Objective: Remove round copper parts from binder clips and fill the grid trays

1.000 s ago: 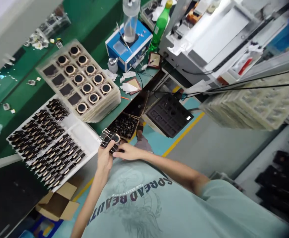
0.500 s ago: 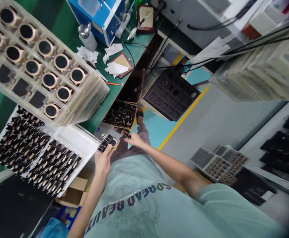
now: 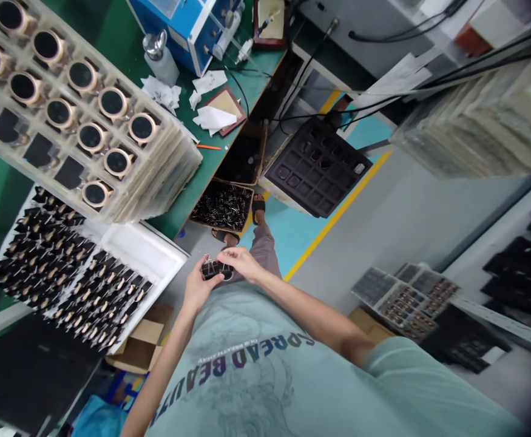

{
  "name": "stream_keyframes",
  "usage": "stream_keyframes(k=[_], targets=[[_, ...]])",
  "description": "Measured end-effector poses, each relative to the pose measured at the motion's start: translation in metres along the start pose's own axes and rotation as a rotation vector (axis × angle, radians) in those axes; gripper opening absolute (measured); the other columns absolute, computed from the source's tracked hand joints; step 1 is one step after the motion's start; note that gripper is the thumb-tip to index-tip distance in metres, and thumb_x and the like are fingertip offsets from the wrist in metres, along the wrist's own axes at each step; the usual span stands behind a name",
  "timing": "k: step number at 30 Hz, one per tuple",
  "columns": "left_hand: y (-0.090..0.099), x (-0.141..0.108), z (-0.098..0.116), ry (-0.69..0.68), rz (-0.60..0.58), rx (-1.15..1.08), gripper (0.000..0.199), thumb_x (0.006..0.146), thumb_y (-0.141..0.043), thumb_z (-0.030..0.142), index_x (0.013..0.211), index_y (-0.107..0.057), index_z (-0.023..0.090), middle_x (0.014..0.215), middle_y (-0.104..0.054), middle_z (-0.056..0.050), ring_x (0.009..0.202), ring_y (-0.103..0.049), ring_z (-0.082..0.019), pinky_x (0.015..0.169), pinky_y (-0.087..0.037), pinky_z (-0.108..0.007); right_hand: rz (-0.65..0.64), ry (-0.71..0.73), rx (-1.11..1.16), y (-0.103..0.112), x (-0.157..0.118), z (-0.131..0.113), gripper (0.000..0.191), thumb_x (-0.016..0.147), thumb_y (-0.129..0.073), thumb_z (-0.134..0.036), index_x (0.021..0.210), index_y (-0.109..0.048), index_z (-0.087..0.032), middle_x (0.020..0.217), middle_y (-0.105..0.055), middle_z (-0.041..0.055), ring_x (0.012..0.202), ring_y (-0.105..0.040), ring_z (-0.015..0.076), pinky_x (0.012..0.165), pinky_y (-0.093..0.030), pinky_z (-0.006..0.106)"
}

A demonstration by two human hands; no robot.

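Observation:
In front of my shirt, my left hand [image 3: 196, 287] is closed around a round watch case [image 3: 227, 277] that has black binder clips [image 3: 210, 269] clamped on it. The clips' wire handles stick up between my hands. My right hand [image 3: 243, 263] pinches at the right end of this bundle, its fingers on a binder clip that they partly hide. Whether that clip grips the case, I cannot tell. Below the bench edge, a box [image 3: 223, 206] holds many loose black binder clips.
At the left, a white tray [image 3: 167, 249] carries rows of clipped watch cases. Above it stands a stack of clear trays [image 3: 156, 182] with gold-rimmed watches. A black compartment tray [image 3: 320, 167] sits beyond my feet. A blue machine [image 3: 183, 36] stands on the green bench.
My right hand has brought its binder clip left to the watch case. My left hand has moved slightly right, and the two hands now meet at the bundle.

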State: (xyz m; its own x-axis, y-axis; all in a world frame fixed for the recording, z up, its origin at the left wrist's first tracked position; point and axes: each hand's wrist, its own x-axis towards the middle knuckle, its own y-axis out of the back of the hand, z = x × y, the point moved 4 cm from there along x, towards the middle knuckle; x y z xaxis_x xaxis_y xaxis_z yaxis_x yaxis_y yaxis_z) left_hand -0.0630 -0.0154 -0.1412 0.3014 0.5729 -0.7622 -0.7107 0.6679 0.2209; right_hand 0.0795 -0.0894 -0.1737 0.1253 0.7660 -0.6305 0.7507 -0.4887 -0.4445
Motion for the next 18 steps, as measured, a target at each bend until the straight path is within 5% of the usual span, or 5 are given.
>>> stream_keyframes(k=[7,11,18], targets=[[-0.007,-0.001,0.009,0.062,-0.121,-0.119,0.08,0.047,-0.091,0.012,0.123,-0.069,0.02,0.115,-0.074,-0.01,0.112,-0.067,-0.03,0.109,-0.043,-0.044,-0.142,-0.053,-0.139,0.008,0.007,-0.017,0.051,0.059,-0.09,-0.042,0.1,-0.072,-0.016,0.091,-0.072,0.0033,0.083,-0.064,0.0147,0.077,-0.05,0.026],[-0.021,-0.001,0.023,0.002,-0.258,-0.126,0.071,0.048,-0.088,0.009,0.116,-0.072,0.02,0.119,-0.073,-0.007,0.118,-0.063,-0.03,0.107,-0.044,-0.039,-0.226,0.002,-0.346,0.006,0.003,-0.022,0.035,0.075,-0.076,-0.048,0.083,-0.074,-0.014,0.075,-0.069,0.0016,0.072,-0.06,0.0136,0.067,-0.046,0.024],[-0.026,0.002,0.007,0.207,-0.245,-0.117,0.063,0.047,-0.09,0.008,0.107,-0.072,0.015,0.078,-0.071,-0.002,0.07,-0.066,-0.018,0.069,-0.055,-0.03,0.054,0.041,-0.453,0.042,0.033,-0.011,0.041,0.077,-0.073,-0.051,0.092,-0.076,-0.012,0.096,-0.074,0.0072,0.091,-0.067,0.0212,0.082,-0.051,0.029]])
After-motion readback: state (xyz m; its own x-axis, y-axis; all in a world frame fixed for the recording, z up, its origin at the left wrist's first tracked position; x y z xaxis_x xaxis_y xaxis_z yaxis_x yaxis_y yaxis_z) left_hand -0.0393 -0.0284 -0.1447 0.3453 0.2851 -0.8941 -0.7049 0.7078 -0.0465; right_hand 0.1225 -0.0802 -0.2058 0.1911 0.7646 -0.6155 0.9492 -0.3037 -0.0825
